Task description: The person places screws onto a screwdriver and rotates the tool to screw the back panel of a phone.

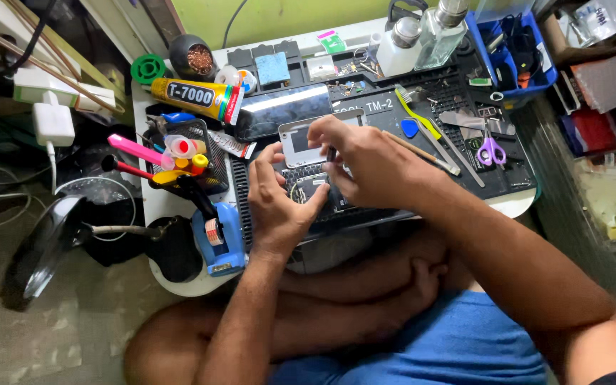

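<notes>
An opened phone (306, 182) with its back off lies on a dark repair mat (422, 107) on a small white table. My left hand (276, 203) rests on the phone's left side, thumb and fingers steadying it. My right hand (365, 160) hovers over the phone's top, pinching a thin dark tool (331, 153) that points down at the phone's inner parts. A white phone frame (297, 139) lies just behind the fingers. What lies under my right palm is hidden.
A yellow glue tube (194, 98), a mesh holder of tools (201, 153), a blue tape dispenser (221, 239), purple scissors (492, 151), a brush (422, 153), two liquid bottles (422, 39) and a blue bin (515, 50) crowd the table. My crossed legs sit below.
</notes>
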